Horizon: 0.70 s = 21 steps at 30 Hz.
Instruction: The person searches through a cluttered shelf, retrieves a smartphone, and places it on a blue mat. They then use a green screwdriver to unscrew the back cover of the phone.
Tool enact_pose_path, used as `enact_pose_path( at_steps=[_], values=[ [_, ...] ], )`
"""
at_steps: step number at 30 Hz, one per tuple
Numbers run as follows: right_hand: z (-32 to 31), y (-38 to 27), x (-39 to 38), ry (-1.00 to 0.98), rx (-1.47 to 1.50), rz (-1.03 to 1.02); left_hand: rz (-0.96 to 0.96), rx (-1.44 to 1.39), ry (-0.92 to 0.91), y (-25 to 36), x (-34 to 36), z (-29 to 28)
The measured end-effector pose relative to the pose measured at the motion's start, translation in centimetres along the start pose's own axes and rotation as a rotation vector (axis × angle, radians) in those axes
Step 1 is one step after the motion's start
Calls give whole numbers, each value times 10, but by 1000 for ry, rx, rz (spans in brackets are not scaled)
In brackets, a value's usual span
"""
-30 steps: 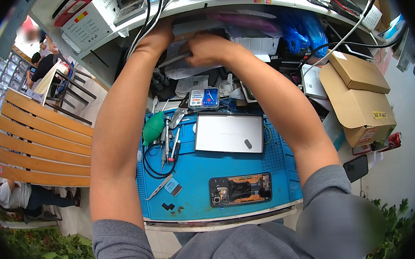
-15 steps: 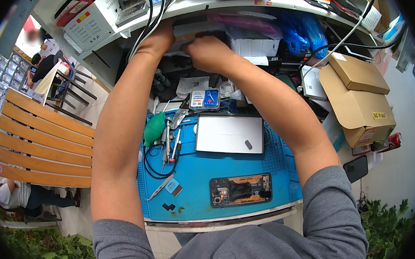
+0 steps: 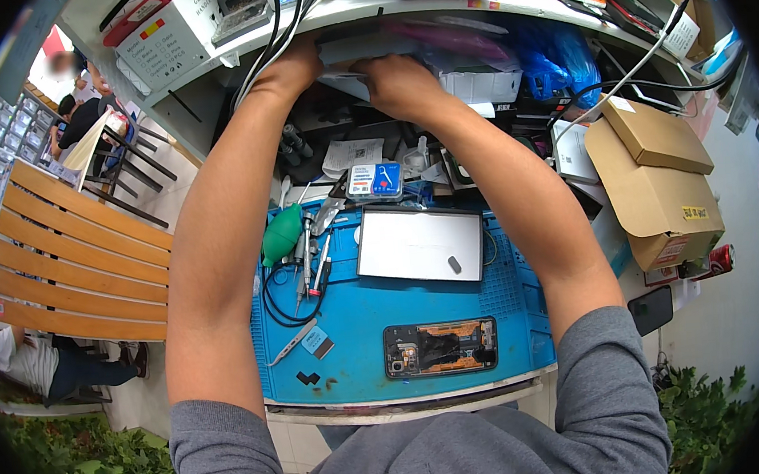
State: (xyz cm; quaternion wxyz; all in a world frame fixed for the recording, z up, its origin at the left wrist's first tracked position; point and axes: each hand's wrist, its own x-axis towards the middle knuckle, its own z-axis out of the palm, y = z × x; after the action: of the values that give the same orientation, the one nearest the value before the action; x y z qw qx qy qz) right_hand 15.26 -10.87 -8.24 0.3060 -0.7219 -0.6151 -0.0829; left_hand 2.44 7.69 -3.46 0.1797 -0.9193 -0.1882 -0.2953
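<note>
Both my arms reach up under the white shelf at the back of the bench. My left hand [image 3: 295,70] is by the hanging cables at the shelf's left end, its fingers hidden. My right hand [image 3: 399,84] is closed at the edge of a pale flat piece [image 3: 345,81], its fingertips out of sight; what it grips I cannot make out. Just right of it stands a white box [image 3: 485,86]. On the blue mat [image 3: 377,313] nearer me lies an opened smartphone [image 3: 440,348]. Behind the phone is a white-topped tray [image 3: 411,243] bearing a small dark part.
A green blower [image 3: 283,236], screwdrivers, tweezers [image 3: 292,343] and a black cord lie on the mat's left side. A blue-white plastic case [image 3: 374,182] sits behind the tray. Cardboard boxes [image 3: 661,188] stand at right, with a dark phone [image 3: 651,310] below. Cables [image 3: 271,45] hang from the shelf.
My right hand has shifted a little to the right under the shelf, and the pale flat piece shows more between my hands. The things on the mat have not moved.
</note>
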Motion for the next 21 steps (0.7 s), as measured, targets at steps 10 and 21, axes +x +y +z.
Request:
enact_pose_path(
  at_steps=[10, 21],
  values=[
    [-2, -10, -15, -238, -244, -116, -85, -97, -147, 18, -9, -13],
    [6, 1, -28, -108, -540, -309, -118, -208, -202, 18, -11, -3]
  ],
)
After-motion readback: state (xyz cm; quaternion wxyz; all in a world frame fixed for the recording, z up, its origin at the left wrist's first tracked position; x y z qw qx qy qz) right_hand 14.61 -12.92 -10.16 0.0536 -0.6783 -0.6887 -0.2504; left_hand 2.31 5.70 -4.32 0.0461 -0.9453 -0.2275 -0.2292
